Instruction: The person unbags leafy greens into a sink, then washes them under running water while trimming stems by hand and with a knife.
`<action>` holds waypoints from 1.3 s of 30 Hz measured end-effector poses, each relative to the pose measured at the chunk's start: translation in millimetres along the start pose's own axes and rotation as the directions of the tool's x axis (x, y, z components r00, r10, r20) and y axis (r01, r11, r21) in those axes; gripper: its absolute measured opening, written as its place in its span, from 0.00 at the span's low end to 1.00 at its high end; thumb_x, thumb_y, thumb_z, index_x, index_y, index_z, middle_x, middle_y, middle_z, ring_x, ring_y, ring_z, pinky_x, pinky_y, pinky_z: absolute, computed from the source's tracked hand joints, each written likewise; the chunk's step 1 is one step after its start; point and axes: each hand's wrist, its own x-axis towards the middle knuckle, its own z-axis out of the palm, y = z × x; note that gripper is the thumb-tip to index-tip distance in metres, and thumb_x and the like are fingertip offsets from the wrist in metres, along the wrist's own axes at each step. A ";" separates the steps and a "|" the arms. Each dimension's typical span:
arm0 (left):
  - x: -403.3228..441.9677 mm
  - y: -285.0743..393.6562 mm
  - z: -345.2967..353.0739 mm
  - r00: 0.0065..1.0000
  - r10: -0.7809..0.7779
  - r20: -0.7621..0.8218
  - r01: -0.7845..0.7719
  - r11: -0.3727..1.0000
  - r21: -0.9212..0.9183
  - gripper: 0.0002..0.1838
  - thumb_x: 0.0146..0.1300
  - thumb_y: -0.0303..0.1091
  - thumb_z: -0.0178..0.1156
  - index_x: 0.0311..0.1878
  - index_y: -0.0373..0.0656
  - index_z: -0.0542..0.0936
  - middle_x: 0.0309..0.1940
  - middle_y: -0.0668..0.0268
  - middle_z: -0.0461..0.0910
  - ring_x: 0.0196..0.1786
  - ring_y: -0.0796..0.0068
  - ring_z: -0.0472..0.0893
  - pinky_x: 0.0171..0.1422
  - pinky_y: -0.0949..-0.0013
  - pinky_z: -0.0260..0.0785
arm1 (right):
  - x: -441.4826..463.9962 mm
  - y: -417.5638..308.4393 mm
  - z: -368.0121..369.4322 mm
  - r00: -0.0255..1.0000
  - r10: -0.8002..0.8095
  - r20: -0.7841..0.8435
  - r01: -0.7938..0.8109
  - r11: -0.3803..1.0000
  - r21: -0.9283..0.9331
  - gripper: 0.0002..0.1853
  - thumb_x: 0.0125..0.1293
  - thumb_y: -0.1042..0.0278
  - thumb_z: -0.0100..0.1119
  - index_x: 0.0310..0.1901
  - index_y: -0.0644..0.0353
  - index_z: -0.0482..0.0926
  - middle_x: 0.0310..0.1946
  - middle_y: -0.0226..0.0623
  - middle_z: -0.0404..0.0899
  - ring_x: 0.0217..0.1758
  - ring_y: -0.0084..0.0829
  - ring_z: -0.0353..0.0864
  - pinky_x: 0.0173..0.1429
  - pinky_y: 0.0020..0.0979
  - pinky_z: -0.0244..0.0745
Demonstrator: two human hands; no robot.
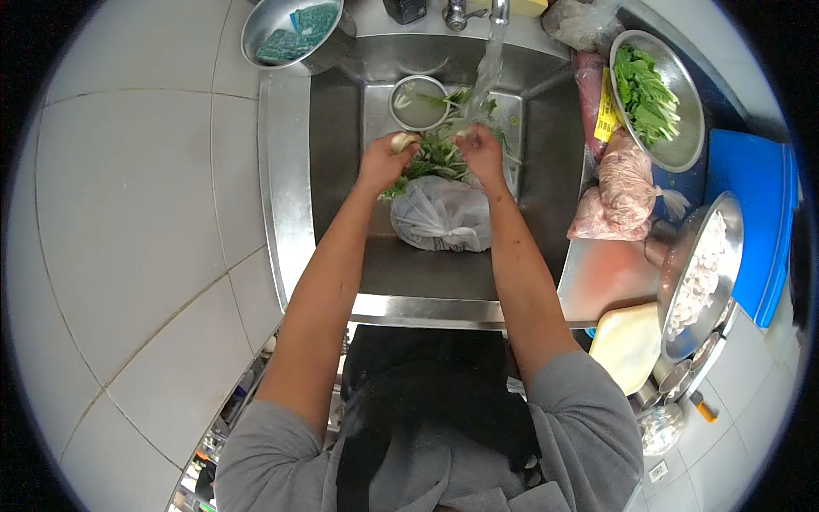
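Observation:
Over the sink [341, 256], my left hand [382, 166] is closed around pale garlic [402, 142]. My right hand [482, 155] is beside the falling tap water, its fingers pinched together; what they hold is too small to make out. Beneath both hands, leafy greens [437, 155] lie in the sink and spill from a whitish plastic bag [439, 213]. Just beyond my left hand is a small round bowl [393, 107] of cloudy water with pale pieces in it.
Water runs from the faucet [500, 10]. A steel bowl [341, 47] with green-blue packets stands back left. To the right are a bowl of cut greens [648, 94], bagged meat [627, 175], a tilted bowl of white pieces [701, 273], a blue container [751, 213] and a cutting board [627, 346].

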 end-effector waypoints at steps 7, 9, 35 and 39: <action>38.1 15.6 54.0 0.945 0.312 0.095 -0.326 0.918 0.226 0.18 0.62 0.35 0.67 0.55 0.43 0.82 0.37 0.55 0.86 0.38 0.57 0.85 0.43 0.58 0.76 | -1.6 -62.7 -34.8 0.971 0.099 0.216 -0.162 0.941 0.297 0.08 0.72 0.73 0.57 0.46 0.68 0.81 0.34 0.33 0.83 0.34 0.24 0.84 0.37 0.27 0.81; 46.7 25.5 58.4 0.921 0.346 0.177 -0.387 0.862 0.327 0.15 0.62 0.36 0.65 0.51 0.40 0.81 0.39 0.49 0.85 0.43 0.46 0.84 0.47 0.53 0.75 | 0.1 -70.9 -43.8 0.971 0.079 0.225 -0.133 0.963 0.236 0.09 0.73 0.72 0.56 0.46 0.69 0.81 0.34 0.33 0.83 0.33 0.24 0.83 0.38 0.28 0.81; 57.6 64.7 47.4 0.981 0.073 0.178 -0.063 0.996 -0.061 0.16 0.67 0.44 0.66 0.46 0.39 0.83 0.29 0.72 0.82 0.27 0.80 0.76 0.33 0.71 0.69 | 28.0 -129.0 -86.6 0.868 0.147 0.475 -0.371 0.827 0.423 0.15 0.69 0.67 0.63 0.53 0.66 0.80 0.43 0.37 0.84 0.38 0.29 0.86 0.45 0.31 0.86; 50.7 68.9 50.0 0.975 0.088 0.204 -0.069 0.993 -0.095 0.16 0.68 0.45 0.65 0.47 0.40 0.83 0.30 0.72 0.82 0.29 0.81 0.76 0.35 0.72 0.68 | 39.2 -111.7 -78.7 0.912 0.150 0.382 -0.266 0.925 0.272 0.12 0.63 0.72 0.66 0.47 0.65 0.83 0.37 0.36 0.86 0.36 0.28 0.86 0.42 0.28 0.83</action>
